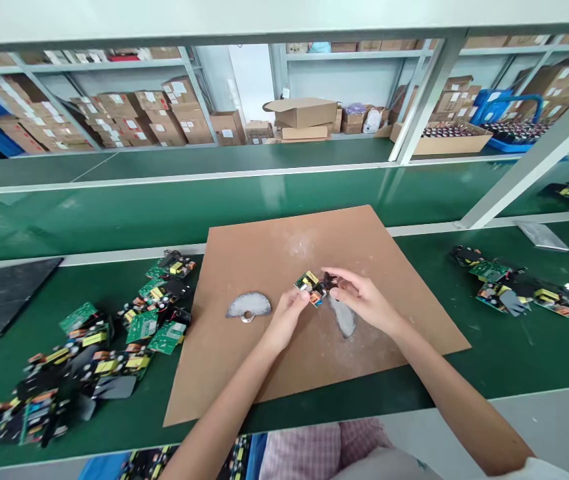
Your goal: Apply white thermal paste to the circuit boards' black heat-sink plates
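Over the brown cardboard sheet (244, 253), my left hand (288, 315) pinches a small circuit board (309, 283) with yellow and orange parts at its near edge. My right hand (359, 299) has its fingers closed at the board's right side, on a black part (329, 281) joined to or touching the board. Below my right hand a grey, powdery oblong piece (343, 319) lies on the cardboard, partly covered by the fingers. To the left of my hands rests a grey half-round piece (248, 305) with a metal ring at its straight edge.
A large heap of circuit boards (94, 353) lies on the green bench at left, and a smaller heap (512, 283) at right. A black sheet (2, 303) is at far left, a flat silvery packet (543, 236) at far right. A slanted white post (529, 160) rises at right.
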`<control>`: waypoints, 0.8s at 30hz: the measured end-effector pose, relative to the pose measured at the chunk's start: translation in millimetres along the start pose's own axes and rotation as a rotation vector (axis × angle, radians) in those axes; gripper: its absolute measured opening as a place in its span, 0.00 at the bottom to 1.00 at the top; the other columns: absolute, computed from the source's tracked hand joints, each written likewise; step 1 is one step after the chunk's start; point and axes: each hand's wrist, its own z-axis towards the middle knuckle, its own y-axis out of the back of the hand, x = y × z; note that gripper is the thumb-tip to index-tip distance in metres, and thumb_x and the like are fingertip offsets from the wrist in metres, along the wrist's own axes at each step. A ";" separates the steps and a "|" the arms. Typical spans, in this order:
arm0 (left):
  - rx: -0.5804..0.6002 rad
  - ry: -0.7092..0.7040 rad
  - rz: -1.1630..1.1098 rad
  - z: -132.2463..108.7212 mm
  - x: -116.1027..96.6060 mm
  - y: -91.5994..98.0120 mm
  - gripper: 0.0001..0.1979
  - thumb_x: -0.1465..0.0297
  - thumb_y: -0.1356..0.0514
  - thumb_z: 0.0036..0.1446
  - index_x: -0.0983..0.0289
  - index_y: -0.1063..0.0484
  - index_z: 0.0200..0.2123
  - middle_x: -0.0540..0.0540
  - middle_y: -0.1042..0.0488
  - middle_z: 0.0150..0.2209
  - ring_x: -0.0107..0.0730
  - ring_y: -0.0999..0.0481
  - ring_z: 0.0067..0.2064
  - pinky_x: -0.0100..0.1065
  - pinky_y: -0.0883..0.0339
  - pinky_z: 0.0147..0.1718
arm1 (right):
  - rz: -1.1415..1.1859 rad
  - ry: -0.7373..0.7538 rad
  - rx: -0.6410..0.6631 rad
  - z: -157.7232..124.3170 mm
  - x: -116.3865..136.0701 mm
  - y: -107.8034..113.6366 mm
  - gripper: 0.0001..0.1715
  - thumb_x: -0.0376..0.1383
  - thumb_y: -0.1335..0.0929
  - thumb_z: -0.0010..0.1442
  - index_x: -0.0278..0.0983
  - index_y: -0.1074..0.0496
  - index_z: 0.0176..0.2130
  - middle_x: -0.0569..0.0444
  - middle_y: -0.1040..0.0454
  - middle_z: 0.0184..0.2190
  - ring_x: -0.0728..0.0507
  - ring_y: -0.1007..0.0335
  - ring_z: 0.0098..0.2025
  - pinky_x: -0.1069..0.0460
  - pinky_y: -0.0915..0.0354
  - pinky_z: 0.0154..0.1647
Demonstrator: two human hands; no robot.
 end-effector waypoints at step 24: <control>0.023 -0.032 0.026 0.4 -7.7 1.6 0.25 0.48 0.40 0.53 0.65 0.23 0.36 0.58 0.25 0.43 0.45 0.29 0.49 0.43 0.40 0.54 | -0.003 -0.088 -0.163 -5.0 4.5 -11.6 0.23 0.41 0.33 0.59 0.38 0.33 0.53 0.54 0.29 0.30 0.45 0.33 0.30 0.52 0.36 0.31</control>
